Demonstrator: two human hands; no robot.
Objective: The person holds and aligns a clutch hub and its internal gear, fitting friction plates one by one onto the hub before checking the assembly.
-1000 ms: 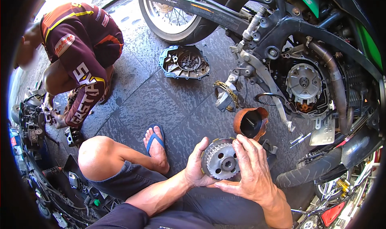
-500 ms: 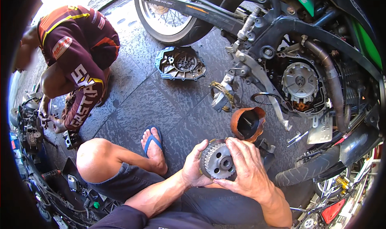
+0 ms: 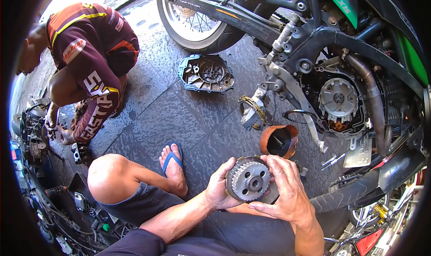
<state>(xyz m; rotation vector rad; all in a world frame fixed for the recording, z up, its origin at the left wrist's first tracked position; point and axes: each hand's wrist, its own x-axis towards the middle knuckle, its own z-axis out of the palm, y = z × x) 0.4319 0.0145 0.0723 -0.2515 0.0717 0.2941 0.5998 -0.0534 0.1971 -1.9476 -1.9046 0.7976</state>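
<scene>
dark tiled floor [image 3: 148,134] runs under pretty much everything. biggest thing on it is the motorcycle [image 3: 330,38], filling roughly 12 to 3 o'clock, engine side uncovered. at 10 o'clock a co-worker [image 3: 94,72] in a maroon and orange top is crouched, arms reaching down by some other parts. just shy of 12 there's a clutch cover [image 3: 208,73] lying inside-up on the tiles. a cut-off orange-brown container [image 3: 265,138] sits between 3 and 4, and the clutch basket [image 3: 339,97] is in the engine between 2 and 3.

now the hands, down at 5 o'clock with the clutch hub [image 3: 242,184] between them. left hand [image 3: 218,186] is pinching it by the left edge, thumb up at the hub's 10 o'clock, other fingers tucked mostly out of sight. right hand [image 3: 287,188] curves round the other side, fingertips by the 1 o'clock edge, thumb near the 5. can't tell if that one's really gripping or just steadying.

hub's round, so no real long axis, but its bore [image 3: 255,183] faces up and tips a bit. from there the basket is off between 1 and 2 o'clock, well apart, right hand nearer to it. smallest bits i can make out are the round holes [image 3: 248,175] in the hub's face.
</scene>
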